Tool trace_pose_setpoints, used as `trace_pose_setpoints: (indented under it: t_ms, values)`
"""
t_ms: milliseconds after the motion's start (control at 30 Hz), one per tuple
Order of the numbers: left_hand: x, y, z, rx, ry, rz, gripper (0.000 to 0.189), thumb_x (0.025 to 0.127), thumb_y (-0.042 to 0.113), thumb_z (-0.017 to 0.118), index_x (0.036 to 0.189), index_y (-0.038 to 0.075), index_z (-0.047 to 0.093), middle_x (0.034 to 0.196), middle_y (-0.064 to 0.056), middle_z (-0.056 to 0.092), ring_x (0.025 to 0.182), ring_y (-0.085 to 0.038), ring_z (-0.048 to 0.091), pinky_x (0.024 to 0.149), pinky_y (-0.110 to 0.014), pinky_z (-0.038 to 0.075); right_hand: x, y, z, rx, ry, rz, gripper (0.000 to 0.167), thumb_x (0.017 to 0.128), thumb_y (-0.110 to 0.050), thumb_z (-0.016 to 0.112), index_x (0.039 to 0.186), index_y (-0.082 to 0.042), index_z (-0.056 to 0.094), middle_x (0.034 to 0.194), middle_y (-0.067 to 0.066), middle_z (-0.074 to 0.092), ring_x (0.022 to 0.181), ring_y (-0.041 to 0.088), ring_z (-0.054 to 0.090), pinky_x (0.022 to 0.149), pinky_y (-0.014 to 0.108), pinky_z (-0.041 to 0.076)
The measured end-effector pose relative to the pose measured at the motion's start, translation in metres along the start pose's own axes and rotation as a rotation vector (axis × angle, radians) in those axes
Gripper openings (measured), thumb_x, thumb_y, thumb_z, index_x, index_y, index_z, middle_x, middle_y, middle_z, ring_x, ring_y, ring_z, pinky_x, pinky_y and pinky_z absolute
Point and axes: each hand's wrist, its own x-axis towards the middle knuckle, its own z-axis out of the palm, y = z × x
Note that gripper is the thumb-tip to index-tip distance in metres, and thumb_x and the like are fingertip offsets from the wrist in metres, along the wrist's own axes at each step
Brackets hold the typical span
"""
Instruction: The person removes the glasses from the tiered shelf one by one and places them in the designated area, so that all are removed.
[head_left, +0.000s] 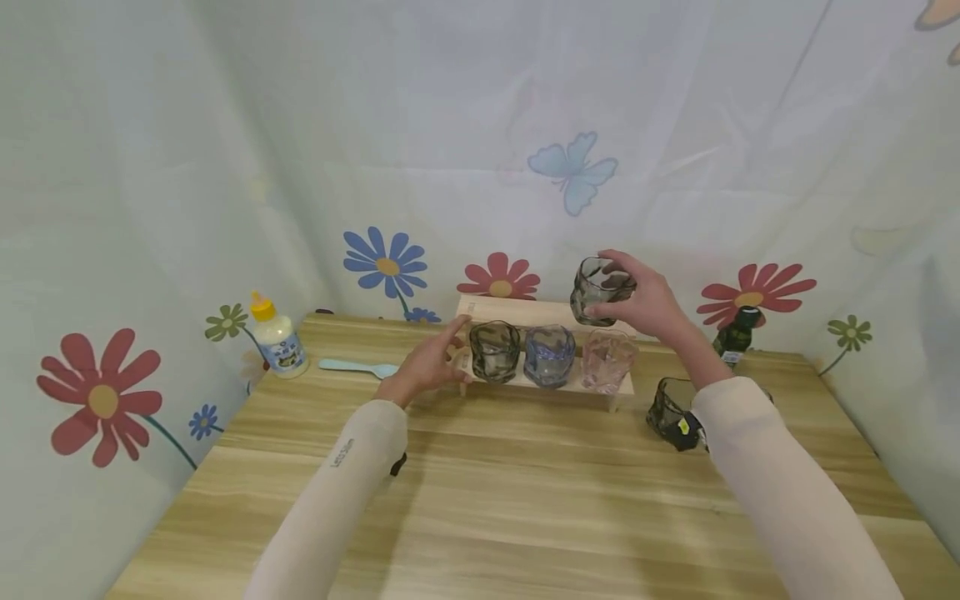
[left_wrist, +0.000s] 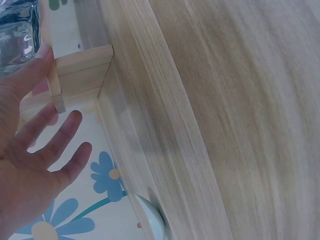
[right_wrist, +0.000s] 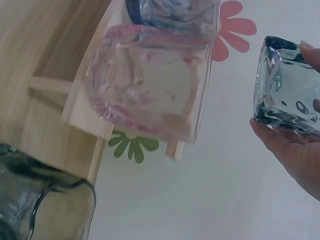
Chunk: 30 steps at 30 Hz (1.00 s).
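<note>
My right hand (head_left: 651, 302) grips a smoky grey glass tumbler (head_left: 592, 292) by its sides, raised over the right part of a two-tier wooden rack (head_left: 536, 311). In the right wrist view, the fingers and thumb hold this tumbler (right_wrist: 285, 85) apart from the rack. At the rack's left end, my left hand (head_left: 426, 364) pinches the board's edge between thumb and fingers, the other fingers spread. Along the lower tier stand a dark grey tumbler (head_left: 495, 352), a blue tumbler (head_left: 550, 357) and a pink tumbler (head_left: 608, 361).
On the table (head_left: 480, 500), another dark tumbler (head_left: 667, 414) with a yellow-marked tag stands right of the rack, partly behind my right sleeve. A dark green bottle (head_left: 735, 336) is farther back. To the left are a yellow-capped bottle (head_left: 281, 337) and a light blue spoon (head_left: 352, 367). A flowered curtain (head_left: 450, 167) hangs behind.
</note>
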Motion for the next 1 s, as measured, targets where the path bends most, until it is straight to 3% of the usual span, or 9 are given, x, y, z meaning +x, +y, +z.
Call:
trace_pose_setpoints:
  t_ms: [367,700,1000]
  values:
    - [0.000,0.000,0.000,0.006,-0.003,-0.020,0.105,0.078,0.022,0.087,0.158,0.033,0.020,0.135,-0.012,0.063,0.112,-0.036,0.065,0.093,-0.053,0.051,-0.029,0.017,-0.024,-0.038,0.021,0.051,0.085,0.085,-0.030,0.081,0.156,-0.021,0.034,0.144,0.020,0.050,0.125,0.040,0.054,0.089,0.059,0.049]
    - [0.000,0.000,0.000,0.005,-0.002,-0.018,0.104,0.078,0.023,0.087,0.158,0.033,0.021,0.134,-0.012,0.063,0.111,-0.035,0.066,0.094,-0.052,0.051,-0.057,0.034,-0.043,-0.087,0.039,0.092,0.091,0.083,-0.038,0.081,0.157,-0.021,0.031,0.139,0.025,0.054,0.125,0.044,0.053,0.093,0.065,0.045]
    - [0.001,0.001,0.000,-0.005,0.006,-0.016,0.104,0.077,0.021,0.087,0.158,0.034,0.022,0.133,-0.012,0.064,0.111,-0.037,0.066,0.094,-0.053,0.052,-0.081,0.047,-0.059,-0.103,0.089,0.078,0.087,0.083,-0.029,0.083,0.155,-0.015,0.035,0.134,0.025,0.054,0.119,0.044,0.055,0.088,0.065,0.045]
